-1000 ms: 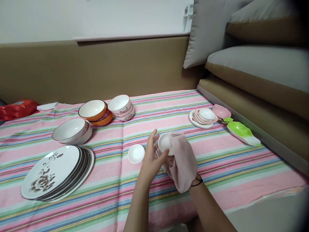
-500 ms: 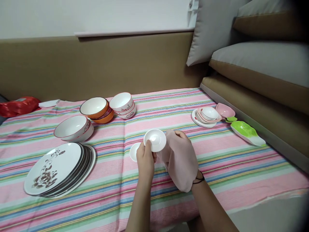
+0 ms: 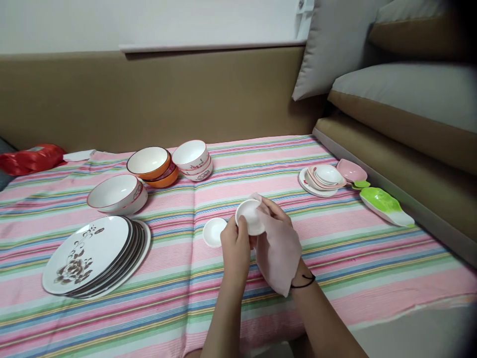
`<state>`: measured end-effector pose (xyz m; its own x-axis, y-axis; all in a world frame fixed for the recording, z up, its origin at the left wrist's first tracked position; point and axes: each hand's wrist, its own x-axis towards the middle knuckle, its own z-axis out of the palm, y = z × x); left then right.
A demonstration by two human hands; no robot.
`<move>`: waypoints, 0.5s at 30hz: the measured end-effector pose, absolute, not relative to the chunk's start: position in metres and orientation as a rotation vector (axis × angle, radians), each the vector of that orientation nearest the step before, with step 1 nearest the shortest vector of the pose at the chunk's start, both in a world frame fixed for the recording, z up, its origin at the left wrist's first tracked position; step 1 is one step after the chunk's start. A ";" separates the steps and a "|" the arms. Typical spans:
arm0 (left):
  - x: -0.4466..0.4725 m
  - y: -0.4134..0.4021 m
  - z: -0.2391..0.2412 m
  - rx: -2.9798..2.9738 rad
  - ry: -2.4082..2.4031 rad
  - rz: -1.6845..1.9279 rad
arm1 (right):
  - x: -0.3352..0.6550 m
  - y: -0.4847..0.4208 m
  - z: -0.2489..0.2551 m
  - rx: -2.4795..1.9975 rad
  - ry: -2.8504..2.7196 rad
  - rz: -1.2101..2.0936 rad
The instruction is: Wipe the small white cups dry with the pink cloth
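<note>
My left hand (image 3: 235,247) grips a small white saucer (image 3: 249,216) by its near rim, just above the striped cloth. My right hand (image 3: 278,219) holds a pale pink cloth (image 3: 278,251) against the saucer's right side; the cloth drapes over most of that hand down to the wrist. A second small white saucer (image 3: 213,231) lies flat on the striped cloth just left of my left hand.
A stack of flowered plates (image 3: 89,253) lies at the left. Behind it stand a large white bowl (image 3: 117,193), orange bowls (image 3: 152,165) and white bowls (image 3: 193,158). Small dishes (image 3: 323,177), a pink dish (image 3: 352,171) and a green leaf dish (image 3: 385,205) sit at right by sofa cushions (image 3: 402,99).
The left hand closed on the saucer and turned it from tilted to facing up. The pink cloth came back against its right side. The view shifted slightly left.
</note>
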<state>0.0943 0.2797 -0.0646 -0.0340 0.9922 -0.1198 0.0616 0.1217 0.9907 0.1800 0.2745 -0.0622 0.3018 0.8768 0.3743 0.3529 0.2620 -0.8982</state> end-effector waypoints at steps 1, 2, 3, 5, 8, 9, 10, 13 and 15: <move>0.094 0.280 -0.066 1.182 1.334 1.106 | 0.181 0.278 -0.065 -1.331 -1.242 0.552; 0.094 0.280 -0.068 1.223 1.339 1.099 | 0.184 0.281 -0.068 -1.342 -1.213 0.575; 0.094 0.280 -0.070 1.269 1.351 1.090 | 0.187 0.283 -0.070 -1.357 -1.181 0.607; 0.093 0.280 -0.072 1.362 1.381 1.056 | 0.195 0.284 -0.073 -1.420 -1.114 0.649; 0.090 0.281 -0.070 1.447 1.411 1.021 | 0.204 0.282 -0.074 -1.564 -1.135 0.540; 0.089 0.282 -0.069 1.456 1.413 1.023 | 0.205 0.281 -0.074 -1.595 -1.175 0.484; 0.089 0.282 -0.067 1.457 1.411 1.030 | 0.206 0.280 -0.074 -1.611 -1.208 0.450; 0.088 0.283 -0.067 1.445 1.405 1.043 | 0.206 0.280 -0.074 -1.609 -1.262 0.454; 0.088 0.284 -0.068 1.459 1.418 1.026 | 0.204 0.281 -0.073 -1.563 -1.320 0.472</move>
<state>0.0876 0.2842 -0.0679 0.0266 0.9996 0.0029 0.3152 -0.0111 0.9490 0.2039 0.2806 -0.0729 0.3289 0.8984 0.2911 0.5098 0.0905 -0.8555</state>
